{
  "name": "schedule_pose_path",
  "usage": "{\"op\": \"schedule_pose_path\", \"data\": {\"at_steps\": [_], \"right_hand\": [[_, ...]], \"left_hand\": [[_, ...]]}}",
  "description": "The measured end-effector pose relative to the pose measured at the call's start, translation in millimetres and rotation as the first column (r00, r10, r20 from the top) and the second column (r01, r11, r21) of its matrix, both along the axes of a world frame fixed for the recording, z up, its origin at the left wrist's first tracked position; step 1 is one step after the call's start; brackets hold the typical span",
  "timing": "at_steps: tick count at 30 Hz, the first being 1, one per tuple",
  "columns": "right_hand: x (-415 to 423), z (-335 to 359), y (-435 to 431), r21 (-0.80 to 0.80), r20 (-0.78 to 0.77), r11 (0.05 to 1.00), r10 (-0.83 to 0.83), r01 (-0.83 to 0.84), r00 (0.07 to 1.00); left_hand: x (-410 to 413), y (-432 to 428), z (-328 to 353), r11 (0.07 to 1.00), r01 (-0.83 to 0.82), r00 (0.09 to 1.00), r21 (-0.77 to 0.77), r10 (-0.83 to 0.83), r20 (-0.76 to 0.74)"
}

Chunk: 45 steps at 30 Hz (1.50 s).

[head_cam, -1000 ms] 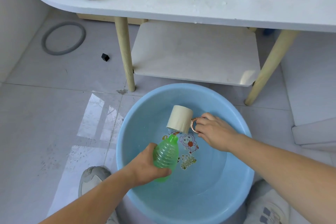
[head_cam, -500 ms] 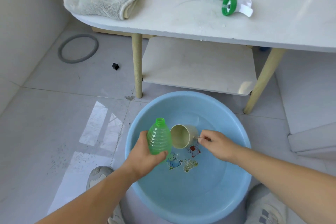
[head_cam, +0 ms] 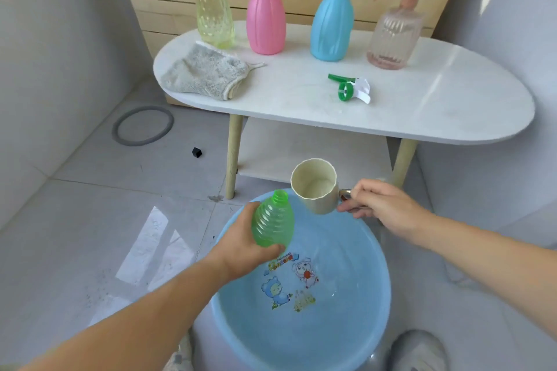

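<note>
Gripping bottle (head_cam: 272, 224), cup (head_cam: 316, 190) over cartoon basin (head_cam: 337, 340)

Setting: domestic utility corner of a home. Evidence: glossy grey floor tiles (head_cam: 90, 235); low white oval counter on pale wooden legs (head_cam: 422, 105); row of tinted plastic spray bottles (head_cam: 265, 18); fluffy grey cleaning cloth (head_cam: 205, 75); round light-blue plastic wash basin with cartoon stickers (head_cam: 346, 325) standing on the floor.

Four trigger spray bottles (head_cam: 266, 21); one uncapped green bottle (head_cam: 272, 227); one cream mug (head_cam: 315, 187); one blue basin (head_cam: 346, 334); one detached spray head (head_cam: 349, 89); one grey cloth (head_cam: 205, 74); one rubber ring (head_cam: 141, 143).
</note>
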State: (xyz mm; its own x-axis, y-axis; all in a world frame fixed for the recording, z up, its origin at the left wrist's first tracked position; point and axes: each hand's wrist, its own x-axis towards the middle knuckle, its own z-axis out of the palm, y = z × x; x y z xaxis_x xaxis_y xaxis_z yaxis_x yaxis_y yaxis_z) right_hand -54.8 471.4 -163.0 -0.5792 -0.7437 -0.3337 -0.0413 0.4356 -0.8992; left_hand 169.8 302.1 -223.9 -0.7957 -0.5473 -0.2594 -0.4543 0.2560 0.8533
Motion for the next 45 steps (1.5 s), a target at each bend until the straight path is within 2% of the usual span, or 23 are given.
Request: {"op": "schedule_pose_path", "data": {"at_steps": [7, 14, 24, 45], "right_hand": [[20.3, 96.1, 12.2, -0.078, -0.203, 0.997, 0.001, -0.017, 0.979], [39.1, 143.2, 12.7, -0.148, -0.332, 0.988, -0.001, -0.051, 0.943], [41.7, 145.7, 13.0, -0.170, -0.515, 0.981, -0.004, -0.097, 0.857], [38.7, 141.5, 15.6, -0.155, -0.680, 0.980, -0.017, -0.121, 0.733]], "left_hand": [[-8.9, -5.7, 65.9, 0.979, 0.140, 0.990, -0.150, -0.141, 0.006], [0.2, -16.3, 112.4, 0.948, 0.227, 0.974, -0.222, -0.219, 0.059], [-0.4, -9.3, 108.1, 0.974, 0.166, 0.983, -0.156, -0.176, -0.052], [-3.7, -8.0, 99.9, 0.974, 0.181, 0.983, -0.132, -0.183, 0.001]]}}
